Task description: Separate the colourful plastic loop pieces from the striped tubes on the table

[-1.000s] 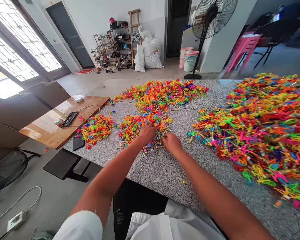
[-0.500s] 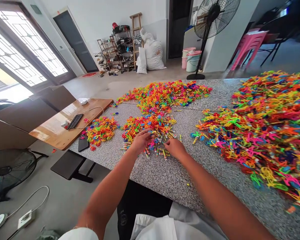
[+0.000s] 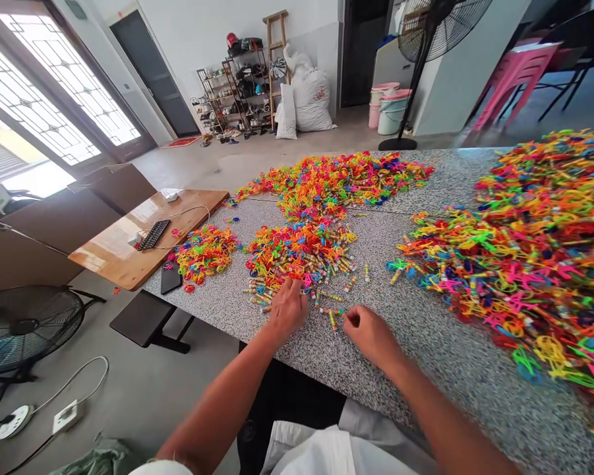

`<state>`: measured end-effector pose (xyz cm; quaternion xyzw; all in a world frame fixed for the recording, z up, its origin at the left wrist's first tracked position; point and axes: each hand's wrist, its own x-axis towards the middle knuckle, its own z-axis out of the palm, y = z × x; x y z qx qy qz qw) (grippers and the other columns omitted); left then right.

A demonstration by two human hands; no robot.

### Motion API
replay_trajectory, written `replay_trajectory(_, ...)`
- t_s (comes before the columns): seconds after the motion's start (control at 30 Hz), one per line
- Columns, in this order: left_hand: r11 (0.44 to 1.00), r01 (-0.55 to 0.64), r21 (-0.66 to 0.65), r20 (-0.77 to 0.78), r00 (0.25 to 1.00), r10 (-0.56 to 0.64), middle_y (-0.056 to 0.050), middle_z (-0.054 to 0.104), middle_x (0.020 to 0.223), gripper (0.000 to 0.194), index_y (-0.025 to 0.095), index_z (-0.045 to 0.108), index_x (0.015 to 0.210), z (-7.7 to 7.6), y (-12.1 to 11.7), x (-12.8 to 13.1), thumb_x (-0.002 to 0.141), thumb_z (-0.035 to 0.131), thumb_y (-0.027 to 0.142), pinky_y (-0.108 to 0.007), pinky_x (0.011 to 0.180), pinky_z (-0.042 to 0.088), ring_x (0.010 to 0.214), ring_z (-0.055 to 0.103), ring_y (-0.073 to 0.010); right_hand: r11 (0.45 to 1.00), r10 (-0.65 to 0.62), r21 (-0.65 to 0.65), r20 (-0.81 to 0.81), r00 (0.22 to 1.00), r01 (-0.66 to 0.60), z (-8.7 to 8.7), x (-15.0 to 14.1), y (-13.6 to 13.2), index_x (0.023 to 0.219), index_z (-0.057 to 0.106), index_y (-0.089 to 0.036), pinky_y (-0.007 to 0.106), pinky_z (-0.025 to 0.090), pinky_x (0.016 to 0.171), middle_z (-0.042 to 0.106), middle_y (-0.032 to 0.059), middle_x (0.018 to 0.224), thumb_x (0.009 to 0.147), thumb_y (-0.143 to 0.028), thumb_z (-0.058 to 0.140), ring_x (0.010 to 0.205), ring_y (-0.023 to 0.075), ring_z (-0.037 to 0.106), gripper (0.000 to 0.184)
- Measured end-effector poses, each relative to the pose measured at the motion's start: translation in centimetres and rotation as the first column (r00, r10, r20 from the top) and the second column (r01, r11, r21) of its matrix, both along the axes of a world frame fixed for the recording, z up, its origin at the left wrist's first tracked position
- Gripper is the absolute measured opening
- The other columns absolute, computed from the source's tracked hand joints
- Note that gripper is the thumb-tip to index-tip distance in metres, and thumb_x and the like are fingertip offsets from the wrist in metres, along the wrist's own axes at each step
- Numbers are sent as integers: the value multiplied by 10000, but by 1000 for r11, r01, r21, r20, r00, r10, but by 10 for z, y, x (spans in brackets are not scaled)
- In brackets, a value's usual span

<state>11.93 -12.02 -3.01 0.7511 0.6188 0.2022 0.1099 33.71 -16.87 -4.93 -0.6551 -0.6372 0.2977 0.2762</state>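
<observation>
My left hand (image 3: 287,309) reaches down at the front edge of the middle pile of colourful plastic loops (image 3: 297,247); its fingers are bent together and their tips are partly hidden among the pieces. To its right, my right hand (image 3: 370,333) is closed in a pinch just above the table. A small striped tube (image 3: 332,311) with a teal end meets its fingertips. Several more short striped tubes lie between and beyond my hands, such as a yellow-banded tube (image 3: 333,321) close to the right fingertips.
A large heap of loops (image 3: 534,264) covers the right of the speckled table (image 3: 316,353). Another pile (image 3: 336,181) lies at the back, and a smaller one (image 3: 207,251) at left beside a dark phone (image 3: 171,278). A wooden board (image 3: 113,244) with a keyboard (image 3: 154,235) adjoins.
My left hand has turned and come down at the pile's front edge. My right hand has moved slightly right and towards me. Several tubes now lie apart from the pile between them.
</observation>
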Motion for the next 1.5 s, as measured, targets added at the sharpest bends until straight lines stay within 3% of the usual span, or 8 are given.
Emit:
replay_trajectory(0.17,971,-188,147,68,981,180,-85,633,1089,182,202,617,1029,19,35,-45,903,493,159,-347,956,480,1048,606,-216,995,93,45,19,996,-93,-7,-9,-21,831,559,-247,324,451,716,698,30,812,874,-290,555,772,223,660,61)
replay_trajectory(0.27,800,-526,290,155,850,503,-130,627,1171,245,140,584,1144,53,71,-119,917,494,153,-429,1048,442,1183,565,-269,995,90,33,13,996,-90,-9,4,-23,858,561,-243,327,454,717,688,24,802,897,-289,531,759,222,659,67)
replay_trajectory(0.37,754,-578,312,133,812,568,-194,491,1427,500,104,474,1344,73,87,-160,889,631,244,-506,1093,399,1347,449,-349,994,95,49,32,995,-97,-8,9,-22,943,601,-232,325,457,735,698,42,874,893,-252,542,808,225,668,80)
replay_trajectory(0.6,996,79,44,-179,981,-70,-113,638,1184,426,239,614,1261,30,34,-38,927,603,502,-371,952,475,1127,597,-278,989,111,71,249,962,-132,1,-4,-16,905,669,-229,316,433,687,661,86,969,903,-235,587,793,230,660,83)
replay_trajectory(0.87,995,69,-79,-136,988,-79,-103,641,1144,252,235,672,1162,28,45,-5,973,555,352,-335,915,471,1079,615,-244,992,-115,-75,-174,978,103,7,6,-6,840,554,-240,325,449,621,652,1,690,855,-325,597,618,203,615,97)
replay_trajectory(1.07,1000,24,-11,274,962,-20,-53,709,991,235,250,745,1085,36,24,-7,911,652,378,-294,864,485,914,652,-196,978,-192,-207,-870,455,18,28,-15,-2,918,517,-250,263,439,438,679,-33,741,788,-409,705,465,124,510,278)
replay_trajectory(1.23,969,123,-216,628,777,42,-19,674,766,384,199,734,1184,33,-4,20,892,648,432,-244,628,490,647,573,-131,982,-190,-185,-967,170,47,40,-41,5,919,563,-241,237,468,440,709,-13,774,740,-404,806,519,116,546,343)
replay_trajectory(1.5,899,299,-321,928,286,237,-97,688,1019,398,147,744,1109,43,-19,37,865,675,454,-247,630,551,823,630,-159,981,-178,-162,-973,148,110,39,-39,3,890,603,-231,235,516,467,726,-4,786,714,-369,848,559,120,593,332)
